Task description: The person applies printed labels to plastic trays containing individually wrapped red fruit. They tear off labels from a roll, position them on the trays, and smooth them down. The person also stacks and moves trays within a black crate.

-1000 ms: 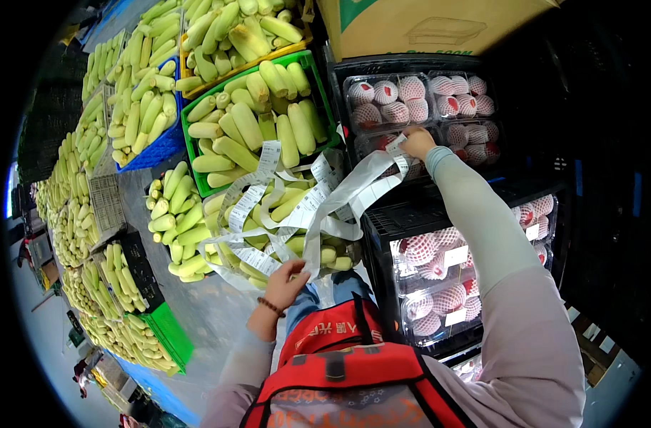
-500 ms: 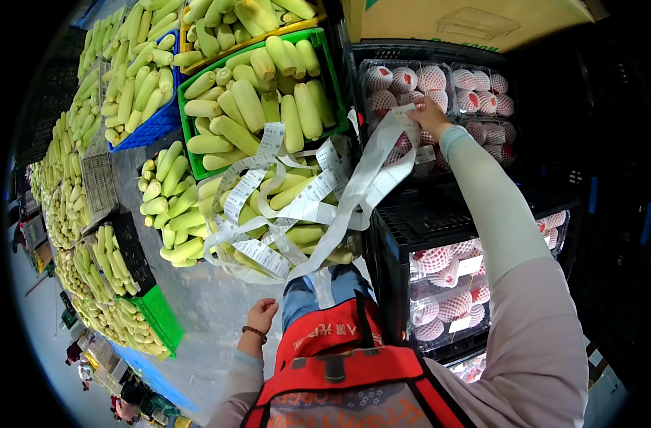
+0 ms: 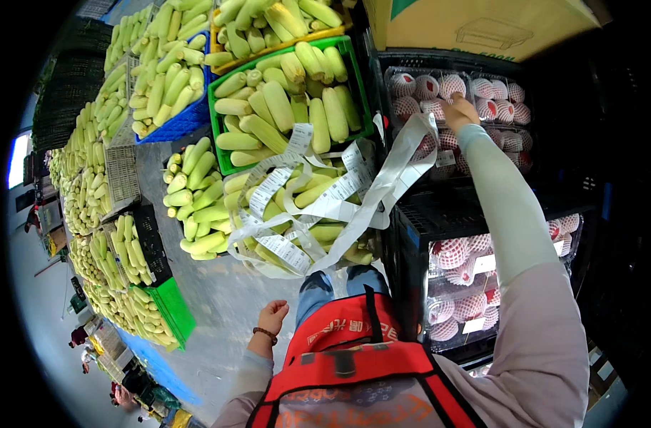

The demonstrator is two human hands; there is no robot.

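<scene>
r hand (image 3: 461, 113) is over round red fruit (image 3: 427, 87) in white foam nets & clear plastic box (image 3: 388, 84), can't tell its grip, & a long white paper label strip (image 3: 372, 207) goes from just beside it down over long pale-green veg (image 3: 327, 233) ahead of l hand (image 3: 272, 319), half curled & bare.

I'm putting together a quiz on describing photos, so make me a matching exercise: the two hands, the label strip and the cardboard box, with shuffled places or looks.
Things
1. right hand
2. left hand
3. label strip
4. cardboard box

Places or looks
A. Draped in loops over pale green vegetables
B. Brown with a green patch, at the top of the picture
C. At the clear fruit packs
D. In front of the grey floor, apart from the strip

Right pairs: 1-C, 2-D, 3-A, 4-B
</scene>
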